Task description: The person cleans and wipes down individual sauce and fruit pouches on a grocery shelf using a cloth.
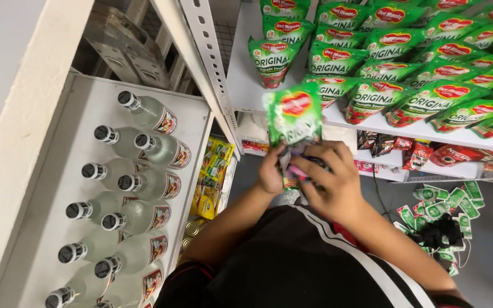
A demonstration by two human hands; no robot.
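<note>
White shelf (246,85) on the right is carrying rows of green pouches; clear bottles (138,182) are standing at left. Green pouch (292,117) is standing upright at centre, long axis vertical, top pointing far. Left hand (272,171) and right hand (329,182) are clamping its lower edge together.

Green sauce pouch (293,117), upright, held

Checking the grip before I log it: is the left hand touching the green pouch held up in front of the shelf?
Touching. The head view shows the left hand pinching the lower edge of the green pouch, with the right hand beside it.
</note>
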